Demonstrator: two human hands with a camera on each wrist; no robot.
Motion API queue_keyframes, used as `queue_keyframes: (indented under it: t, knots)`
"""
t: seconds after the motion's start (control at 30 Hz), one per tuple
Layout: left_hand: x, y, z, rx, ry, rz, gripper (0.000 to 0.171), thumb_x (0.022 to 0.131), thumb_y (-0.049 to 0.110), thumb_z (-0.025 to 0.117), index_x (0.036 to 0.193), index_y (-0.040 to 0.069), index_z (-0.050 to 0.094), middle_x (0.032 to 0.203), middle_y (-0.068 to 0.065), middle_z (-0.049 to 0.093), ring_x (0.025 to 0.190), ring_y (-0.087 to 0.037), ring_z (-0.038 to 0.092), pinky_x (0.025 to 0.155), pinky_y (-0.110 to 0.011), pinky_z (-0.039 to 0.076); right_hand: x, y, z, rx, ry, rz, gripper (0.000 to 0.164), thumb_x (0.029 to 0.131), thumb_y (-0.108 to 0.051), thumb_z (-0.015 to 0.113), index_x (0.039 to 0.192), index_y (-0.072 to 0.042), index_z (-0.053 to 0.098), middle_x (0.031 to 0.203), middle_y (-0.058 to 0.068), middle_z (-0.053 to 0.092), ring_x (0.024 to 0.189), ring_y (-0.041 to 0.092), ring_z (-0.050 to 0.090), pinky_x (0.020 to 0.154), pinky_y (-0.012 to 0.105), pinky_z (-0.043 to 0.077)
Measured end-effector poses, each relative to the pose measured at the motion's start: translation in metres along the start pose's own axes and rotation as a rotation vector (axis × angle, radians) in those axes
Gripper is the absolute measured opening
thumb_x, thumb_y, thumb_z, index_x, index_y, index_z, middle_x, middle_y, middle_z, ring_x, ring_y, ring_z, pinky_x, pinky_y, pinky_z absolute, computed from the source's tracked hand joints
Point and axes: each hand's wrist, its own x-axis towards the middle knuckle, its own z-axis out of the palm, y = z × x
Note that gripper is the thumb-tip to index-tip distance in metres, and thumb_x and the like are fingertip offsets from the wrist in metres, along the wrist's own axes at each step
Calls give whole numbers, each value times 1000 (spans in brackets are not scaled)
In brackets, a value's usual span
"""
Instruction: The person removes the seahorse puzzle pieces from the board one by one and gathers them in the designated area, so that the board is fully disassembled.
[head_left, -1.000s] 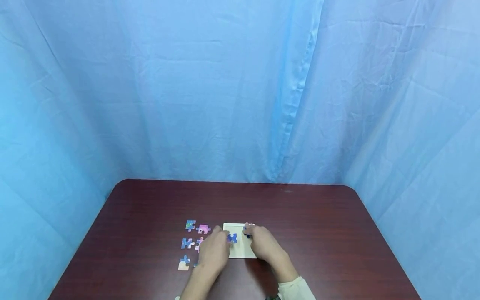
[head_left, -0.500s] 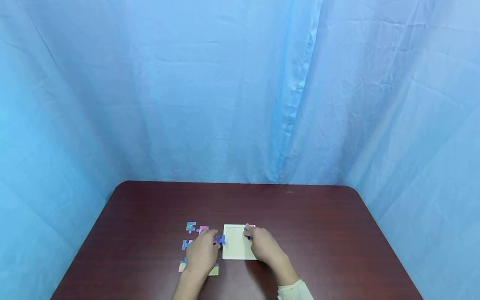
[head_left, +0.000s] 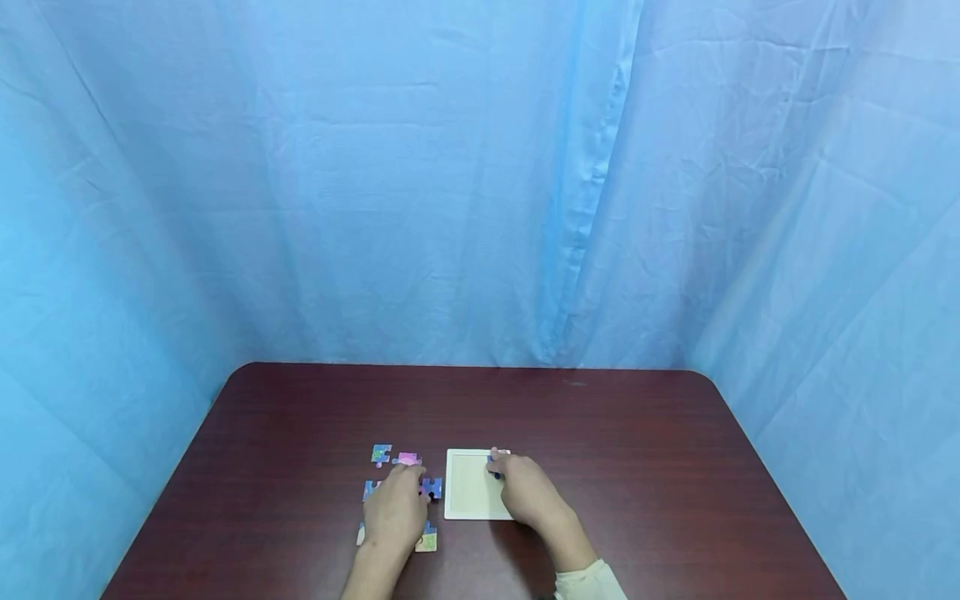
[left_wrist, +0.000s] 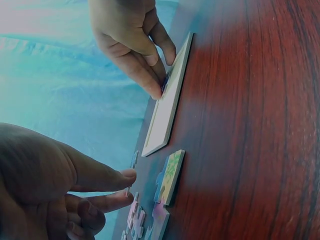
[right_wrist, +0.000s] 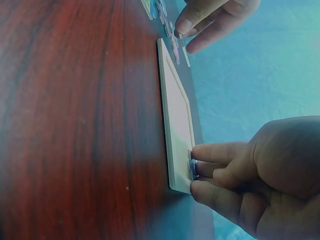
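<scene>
My left hand (head_left: 393,507) is over a group of jigsaw pieces left of the shallow pale tray (head_left: 467,493). Its thumb and forefinger pinch a blue jigsaw piece (head_left: 432,487), seen as a thin edge in the left wrist view. At the tray's far right corner, my right hand (head_left: 528,492) grips a dark blue jigsaw piece (right_wrist: 193,169) with thumb and fingertips, low against the tray floor. That hand covers most of this piece in the head view. The rest of the tray floor shows bare.
Around the left hand lie a blue-green piece (head_left: 381,453), a pink piece (head_left: 407,459) and a green-and-cream piece (head_left: 426,540); the hand partly hides others. The dark red-brown table (head_left: 637,467) extends to both sides, with a blue curtain (head_left: 450,208) behind it.
My left hand has moved left from over the tray to the loose pieces, taking the blue jigsaw piece along. The right hand has stayed at the tray corner.
</scene>
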Motion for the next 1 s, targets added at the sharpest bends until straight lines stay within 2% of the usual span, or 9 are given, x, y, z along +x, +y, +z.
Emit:
queue_keyframes:
  t: [0.23, 0.53, 1.0]
  knots:
    - [0, -3, 0, -1, -2, -6, 31, 82, 7, 84, 112, 7, 78, 108, -14, 78, 89, -35, 77, 71, -53, 60, 0, 3, 4, -7, 3, 6, 55, 74, 21, 51, 122, 5, 75, 143, 21, 67, 135, 39, 64, 115, 50, 48]
    - [1, -5, 1, 11, -16, -26, 31, 83, 8, 84, 113, 8, 77, 114, -16, 78, 94, -37, 77, 74, -55, 60, 0, 2, 2, -6, -11, 7, 52, 80, 18, 50, 125, 5, 74, 146, 22, 64, 137, 39, 62, 115, 51, 47]
    - [3, -2, 2, 0, -18, -42, 29, 83, 7, 82, 112, 7, 78, 104, -13, 79, 91, -36, 78, 76, -56, 60, -3, 1, 0, -13, -2, 3, 50, 80, 17, 53, 123, 4, 75, 144, 21, 66, 135, 38, 64, 114, 50, 49]
